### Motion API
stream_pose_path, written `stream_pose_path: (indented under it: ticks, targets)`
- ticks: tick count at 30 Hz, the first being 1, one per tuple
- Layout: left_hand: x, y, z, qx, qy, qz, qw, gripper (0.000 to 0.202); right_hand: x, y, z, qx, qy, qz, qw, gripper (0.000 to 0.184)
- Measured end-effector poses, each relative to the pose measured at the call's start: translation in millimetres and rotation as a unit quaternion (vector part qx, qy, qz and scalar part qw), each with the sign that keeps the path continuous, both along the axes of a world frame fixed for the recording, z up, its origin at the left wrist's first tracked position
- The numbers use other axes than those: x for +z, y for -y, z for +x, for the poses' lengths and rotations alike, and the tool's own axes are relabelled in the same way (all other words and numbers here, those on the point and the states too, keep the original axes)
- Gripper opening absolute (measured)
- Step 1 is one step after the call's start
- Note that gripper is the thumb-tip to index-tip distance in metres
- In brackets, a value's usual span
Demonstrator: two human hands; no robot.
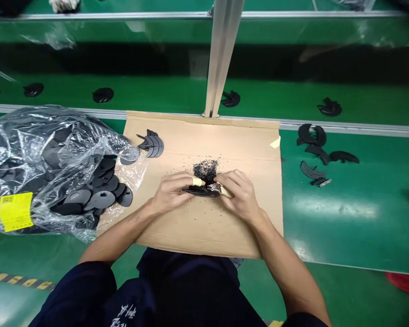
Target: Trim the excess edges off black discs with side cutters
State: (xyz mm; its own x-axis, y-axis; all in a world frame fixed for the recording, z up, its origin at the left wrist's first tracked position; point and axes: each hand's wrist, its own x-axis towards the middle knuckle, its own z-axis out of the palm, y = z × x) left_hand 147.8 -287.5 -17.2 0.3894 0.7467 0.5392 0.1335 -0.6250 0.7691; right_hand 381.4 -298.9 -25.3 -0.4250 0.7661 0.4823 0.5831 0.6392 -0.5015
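Note:
My left hand (172, 190) is closed round a flat black plastic part (201, 192), held just above a sheet of cardboard (225, 227); one fingertip wears a pale finger cot. My right hand (238, 193) is closed on a small tool with a pale handle (221, 188), its metal tip touching the part's edge. Just beyond the hands lies a small heap of black shavings (206, 170) on the cardboard.
A clear plastic bag (37, 159) with a yellow label, full of black discs, spills open at the left. A few stacked parts (152, 145) sit at the cardboard's far left. More black pieces (313, 152) lie on the green bench at right and on the conveyor beyond. An aluminium post (221, 54) rises behind.

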Motion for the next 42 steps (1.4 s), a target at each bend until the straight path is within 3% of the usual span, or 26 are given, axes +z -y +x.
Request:
stream_pose_path:
  ticks: [16, 22, 28, 31, 38, 42]
  targets:
    - [0.3, 2.2, 1.7, -0.008, -0.01, 0.017, 1.0, 0.017, -1.9, 3.8, -2.3, -0.012, 0.059, 0.013, 0.998, 0.02]
    - [-1.8, 5.5, 4.4, 0.004, 0.008, 0.019, 1.0, 0.015, 3.0, 6.5, -4.4, -0.034, 0.119, 0.067, 0.99, 0.019]
    - [0.1, 4.6, 5.7, 0.016, 0.005, 0.042, 0.999, 0.022, -0.9, 8.5, -6.3, -0.04, 0.043, 0.02, 0.998, 0.025]
    - [1.2, 4.0, 5.4, 0.003, 0.011, 0.061, 0.998, 0.023, -3.0, 5.8, -3.8, -0.068, 0.051, 0.023, 0.996, 0.023]
    - [-0.7, 2.4, 5.3, 0.001, -0.103, 0.072, 0.992, 0.02, 3.1, 1.1, -3.6, -0.076, 0.13, 0.08, 0.985, 0.027]
    - [-2.5, 1.8, 6.1, 0.006, -0.111, 0.088, 0.99, 0.026, 1.8, 1.7, -4.4, -0.1, 0.127, 0.077, 0.984, 0.03]
